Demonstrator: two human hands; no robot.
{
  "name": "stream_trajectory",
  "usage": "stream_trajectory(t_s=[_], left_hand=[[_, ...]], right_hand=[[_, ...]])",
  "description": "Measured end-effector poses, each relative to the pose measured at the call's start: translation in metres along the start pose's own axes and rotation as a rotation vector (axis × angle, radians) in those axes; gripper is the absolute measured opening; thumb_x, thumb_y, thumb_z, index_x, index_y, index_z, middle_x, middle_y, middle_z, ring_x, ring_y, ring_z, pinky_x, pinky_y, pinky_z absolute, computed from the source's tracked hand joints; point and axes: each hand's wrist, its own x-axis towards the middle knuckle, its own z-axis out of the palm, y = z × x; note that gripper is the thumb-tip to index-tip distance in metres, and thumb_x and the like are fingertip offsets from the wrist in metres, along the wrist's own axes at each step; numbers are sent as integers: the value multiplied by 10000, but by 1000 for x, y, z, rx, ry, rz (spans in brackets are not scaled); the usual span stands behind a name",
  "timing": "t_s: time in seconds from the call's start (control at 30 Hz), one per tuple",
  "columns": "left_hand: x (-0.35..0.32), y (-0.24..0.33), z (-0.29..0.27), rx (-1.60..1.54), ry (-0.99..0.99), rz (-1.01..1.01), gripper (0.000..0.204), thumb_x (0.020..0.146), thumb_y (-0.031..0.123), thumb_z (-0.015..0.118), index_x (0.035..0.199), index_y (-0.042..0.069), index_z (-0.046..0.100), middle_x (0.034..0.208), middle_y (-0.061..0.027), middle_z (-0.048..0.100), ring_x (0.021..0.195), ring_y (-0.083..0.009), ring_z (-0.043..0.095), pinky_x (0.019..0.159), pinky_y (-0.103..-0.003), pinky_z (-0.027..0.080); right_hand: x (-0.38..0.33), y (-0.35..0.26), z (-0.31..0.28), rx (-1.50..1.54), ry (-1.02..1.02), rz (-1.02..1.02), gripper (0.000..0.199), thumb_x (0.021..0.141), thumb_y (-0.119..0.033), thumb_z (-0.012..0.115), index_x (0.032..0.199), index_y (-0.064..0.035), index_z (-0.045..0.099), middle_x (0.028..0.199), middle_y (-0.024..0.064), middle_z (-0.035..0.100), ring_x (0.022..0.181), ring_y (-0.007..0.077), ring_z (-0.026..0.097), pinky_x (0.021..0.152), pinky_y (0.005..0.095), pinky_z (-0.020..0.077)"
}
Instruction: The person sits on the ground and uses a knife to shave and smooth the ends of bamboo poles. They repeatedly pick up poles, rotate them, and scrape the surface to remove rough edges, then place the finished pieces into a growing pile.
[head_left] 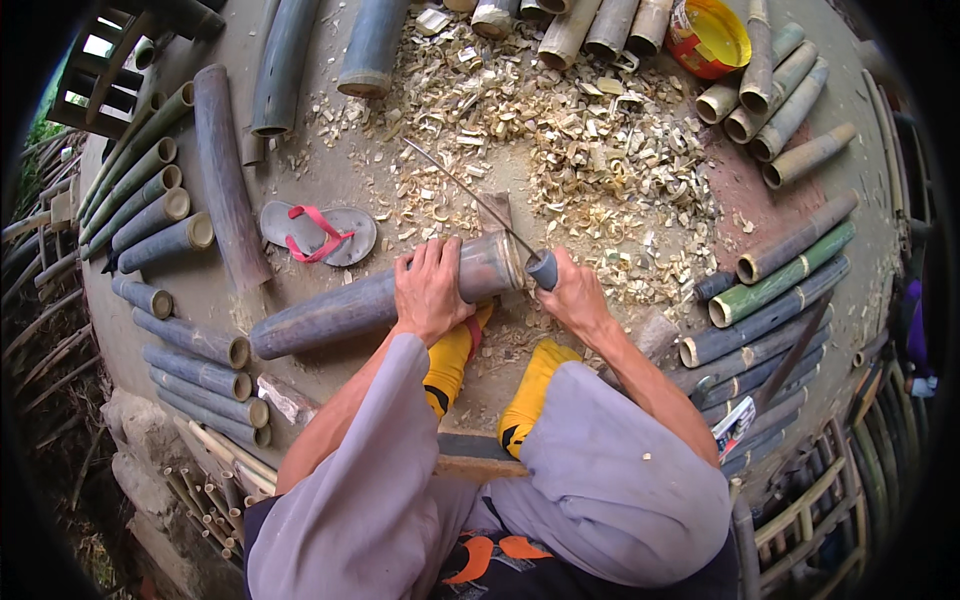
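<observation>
Bamboo tube (340,308), long blade (455,182)
Left grip (430,285) clasps the tube; right grip (574,295) (it is closed) holds the handle (543,270).

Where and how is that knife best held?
Probably by the thick handle, coming from the right, as the right hand grips it. The handle is at the lower right end; the thin blade points up and left in the picture, so that side looks best avoided.

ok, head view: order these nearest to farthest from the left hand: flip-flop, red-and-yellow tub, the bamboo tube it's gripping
1. Bamboo tube: under the left hand, touching.
2. Flip-flop: up and left.
3. Red-and-yellow tub: far upper right.
</observation>
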Motion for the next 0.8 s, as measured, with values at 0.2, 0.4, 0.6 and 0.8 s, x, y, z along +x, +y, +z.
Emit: stream_trajectory(t_s=[0.2,0.4,0.6,0.8], left_hand=[[0,-3,0,-1,3,-22,885,418,237,848,1214,108,483,1087,-74,524,1083,-253,505,903,-398,377],[-2,2,3,35,66,-3,873,425,208,838,1216,98,484,1091,-74,531,1068,-251,515,920,-402,370],[-12,0,21,116,268,6,848,439,183,814,1218,84,495,1092,-69,553,1041,-236,532,930,-400,355],[-9,1,23,121,279,31,839,450,174,809,1222,76,495,1101,-71,548,1054,-234,526,931,-400,354]], right_hand=[[-6,-52,-31,337,259,-188,324,761,-83,690,991,-11,473,723,179,649,644,292,682,532,360,552],[0,10,1,26,-73,158,315,731,-48,682,996,9,522,713,197,638,639,306,673,554,359,539],[-3,-43,-29,316,193,-100,312,735,-50,682,1005,1,532,720,170,650,654,296,684,554,343,549],[6,-7,-12,65,-75,69,312,741,-71,705,956,11,495,728,186,655,635,310,672,543,338,558]])
